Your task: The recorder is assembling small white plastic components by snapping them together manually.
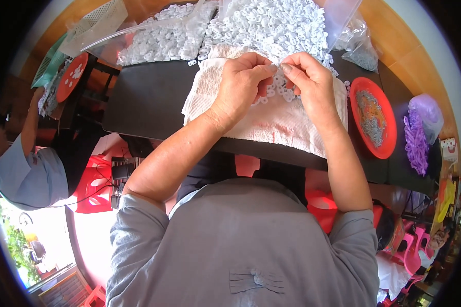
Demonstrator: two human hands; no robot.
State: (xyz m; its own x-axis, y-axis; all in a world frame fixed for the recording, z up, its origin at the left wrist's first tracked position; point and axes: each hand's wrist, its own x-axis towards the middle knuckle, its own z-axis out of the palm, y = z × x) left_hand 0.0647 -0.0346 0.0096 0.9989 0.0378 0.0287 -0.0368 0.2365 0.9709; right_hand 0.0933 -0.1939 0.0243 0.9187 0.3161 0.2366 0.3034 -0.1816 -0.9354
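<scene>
My left hand (245, 82) and my right hand (312, 84) meet over a white towel (210, 82), thumb and forefinger pinched on each. Their fingertips almost touch, and whatever they hold is too small and covered to make out. Just beneath the fingers, several small white plastic pieces with holes (276, 92) lie loose on the towel. Beyond the hands spreads a large heap of the same white pieces (266, 28).
At the right stands a red plate (389, 117) of small metal parts, beside a bundle of purple plastic links (416, 143). A clear bag (361, 48) lies at the back right. Another person's arm (32, 115) reaches toward a red dish (64, 92) at the left. The dark table (143, 102) lies under everything.
</scene>
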